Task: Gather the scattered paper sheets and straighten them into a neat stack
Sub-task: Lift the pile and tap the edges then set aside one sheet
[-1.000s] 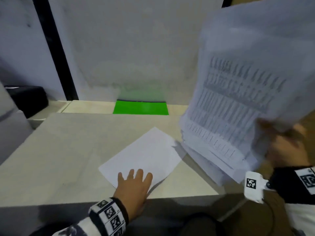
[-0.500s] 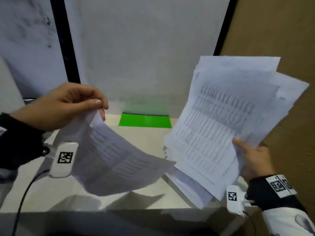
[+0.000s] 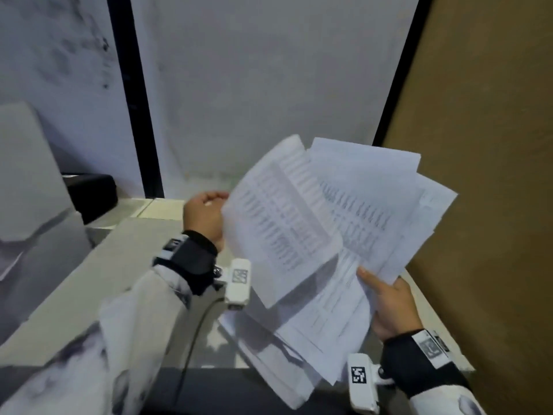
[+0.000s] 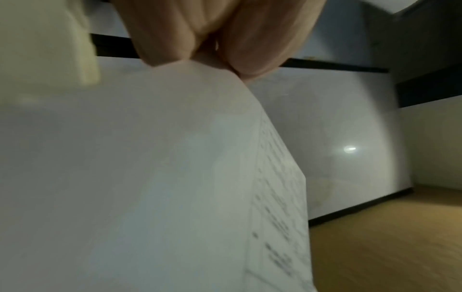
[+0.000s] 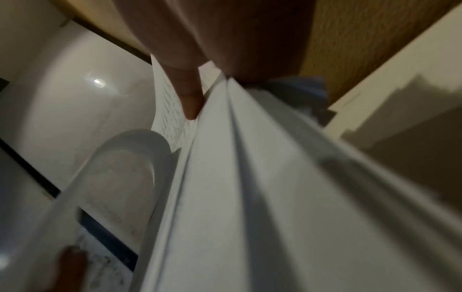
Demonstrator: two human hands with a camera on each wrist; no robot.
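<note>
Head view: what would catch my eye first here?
A fanned, uneven bundle of printed sheets fills the middle right, held in the air over the pale table. The right hand grips its lower edge, while the left hand pinches one curling sheet against it.

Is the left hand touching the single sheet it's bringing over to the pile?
Touching. In the left wrist view the left hand pinches the top edge of the single sheet between its fingertips; the head view agrees.

A black box (image 3: 89,194) sits beside a grey table (image 3: 98,274).
</note>
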